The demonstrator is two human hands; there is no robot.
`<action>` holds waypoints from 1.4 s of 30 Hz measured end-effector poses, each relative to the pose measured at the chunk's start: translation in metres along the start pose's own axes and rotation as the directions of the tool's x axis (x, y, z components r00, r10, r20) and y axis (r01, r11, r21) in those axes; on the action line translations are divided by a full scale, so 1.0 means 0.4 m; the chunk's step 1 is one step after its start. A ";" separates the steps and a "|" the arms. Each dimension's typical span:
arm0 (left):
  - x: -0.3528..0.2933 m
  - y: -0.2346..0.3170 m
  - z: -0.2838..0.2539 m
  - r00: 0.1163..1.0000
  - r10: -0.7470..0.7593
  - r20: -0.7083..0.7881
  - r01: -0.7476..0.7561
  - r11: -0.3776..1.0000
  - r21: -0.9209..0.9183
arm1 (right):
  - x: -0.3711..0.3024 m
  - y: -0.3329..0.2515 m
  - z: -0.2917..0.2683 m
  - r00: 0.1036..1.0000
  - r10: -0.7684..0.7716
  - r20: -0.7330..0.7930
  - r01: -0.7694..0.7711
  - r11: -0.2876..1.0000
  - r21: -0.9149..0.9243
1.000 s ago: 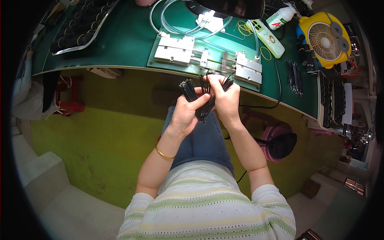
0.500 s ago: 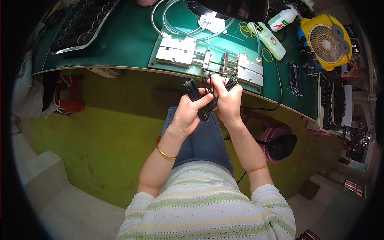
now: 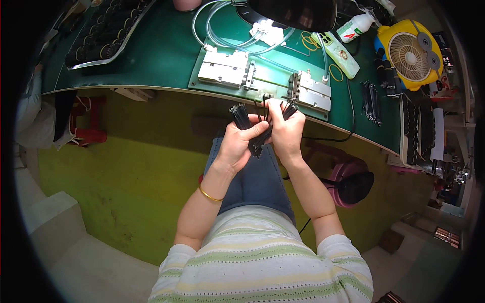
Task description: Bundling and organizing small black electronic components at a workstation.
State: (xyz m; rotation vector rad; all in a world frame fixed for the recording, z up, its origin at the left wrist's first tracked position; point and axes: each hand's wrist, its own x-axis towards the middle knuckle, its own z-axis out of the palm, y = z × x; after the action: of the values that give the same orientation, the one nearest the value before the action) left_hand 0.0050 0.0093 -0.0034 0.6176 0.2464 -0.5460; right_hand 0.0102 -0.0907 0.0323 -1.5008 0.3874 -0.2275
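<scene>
My left hand (image 3: 235,145) is closed on a bundle of thin black wires (image 3: 241,117), its thumb pressing across them. A second bundle of black wires (image 3: 290,110) fans out from my right hand (image 3: 288,135), which is also closed. Between my hands a few single wires (image 3: 265,112) stand up near my right fingertips. Both hands are close together just off the table's front edge. Right beyond them, a left metal slide block (image 3: 222,67) and a right metal slide block (image 3: 314,93) face each other on a plate, their jaws drawn apart. My fingers hide the lower wire ends partly.
More black wires (image 3: 371,103) lie on the green table (image 3: 151,55) at the right, near a yellow fan (image 3: 410,55). A phone in a pale green case (image 3: 341,55), a white bottle (image 3: 355,26) and a black lamp (image 3: 298,12) stand behind. A tray of black coils (image 3: 103,35) sits left.
The jaws of the two slide blocks have moved apart, away from the middle. My hands have shifted slightly toward me, still holding the wires.
</scene>
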 end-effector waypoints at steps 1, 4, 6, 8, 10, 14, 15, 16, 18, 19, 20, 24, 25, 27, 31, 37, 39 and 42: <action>0.001 0.000 0.001 1.000 -0.001 0.007 0.001 1.000 0.002 | 0.002 0.002 -0.001 1.000 0.013 0.000 -0.013 1.000 0.012; 0.001 0.003 0.004 1.000 -0.001 0.022 0.001 1.000 0.005 | 0.006 0.006 -0.003 0.999 0.039 0.000 -0.039 0.999 0.036; -0.001 0.004 0.008 1.000 -0.004 0.022 0.004 1.000 0.004 | 0.009 0.009 -0.002 0.999 0.054 -0.005 -0.054 0.996 0.070; -0.002 0.005 0.009 1.000 -0.004 0.023 0.004 1.000 0.004 | 0.009 0.011 -0.002 0.998 0.061 -0.006 -0.060 0.994 0.086; 0.001 0.004 0.005 1.000 -0.008 0.013 0.008 1.000 0.001 | 0.008 0.014 -0.003 1.000 0.027 -0.008 -0.027 0.998 0.055; -0.006 0.010 0.005 1.000 -0.014 0.026 0.014 1.000 -0.003 | -0.003 -0.004 -0.005 0.999 -0.001 0.049 0.001 1.000 0.008; -0.008 0.010 0.006 0.999 -0.019 0.035 0.019 1.000 -0.004 | -0.005 -0.007 -0.006 0.997 -0.005 0.075 0.006 1.000 -0.008; -0.009 0.010 0.006 0.999 -0.018 0.036 0.018 1.000 -0.004 | -0.006 -0.007 -0.006 0.997 -0.007 0.075 0.007 1.000 -0.008; -0.011 0.008 0.008 1.000 -0.009 -0.005 0.009 1.000 0.004 | -0.007 -0.005 -0.002 0.999 -0.008 0.052 0.010 0.999 -0.031; -0.011 0.007 0.009 1.000 -0.005 -0.026 0.005 1.000 0.008 | -0.007 -0.004 -0.001 0.999 -0.009 0.040 0.011 0.999 -0.043; -0.011 0.008 0.010 1.000 -0.006 -0.026 0.006 1.000 0.009 | -0.006 -0.004 -0.001 0.999 -0.008 0.039 0.010 0.999 -0.043; -0.008 0.011 0.011 1.000 -0.008 -0.020 0.008 0.999 0.036 | 0.001 0.006 -0.001 1.000 0.003 0.009 -0.003 1.000 -0.013; -0.007 0.011 0.010 1.000 -0.004 -0.015 0.005 0.999 0.035 | 0.004 0.013 -0.002 1.000 -0.014 0.008 0.014 1.000 -0.003; -0.005 0.010 0.010 1.000 0.002 -0.003 -0.002 0.999 0.033 | 0.009 0.020 -0.003 0.999 -0.051 0.004 0.051 0.999 0.016; -0.001 0.008 0.011 0.999 0.037 0.004 -0.037 0.998 0.048 | 0.010 0.021 -0.002 0.999 -0.047 -0.007 0.047 0.998 0.029; -0.006 0.014 0.023 1.000 -0.006 -0.013 0.006 1.000 0.009 | 0.002 0.009 -0.006 0.998 -0.050 0.042 0.049 0.999 0.010; -0.007 0.013 0.023 0.999 -0.022 -0.024 0.022 1.000 0.008 | -0.004 -0.006 -0.005 0.998 -0.019 0.064 0.020 1.000 -0.008; -0.007 0.009 0.022 0.999 -0.011 -0.037 0.011 1.000 0.009 | -0.006 -0.011 0.000 0.998 -0.026 0.052 0.028 0.999 -0.026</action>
State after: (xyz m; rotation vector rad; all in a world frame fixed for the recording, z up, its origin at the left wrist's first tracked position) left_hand 0.0053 0.0077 0.0063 0.6357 0.2824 -0.5469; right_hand 0.0084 -0.0903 0.0370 -1.5359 0.3304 -0.2056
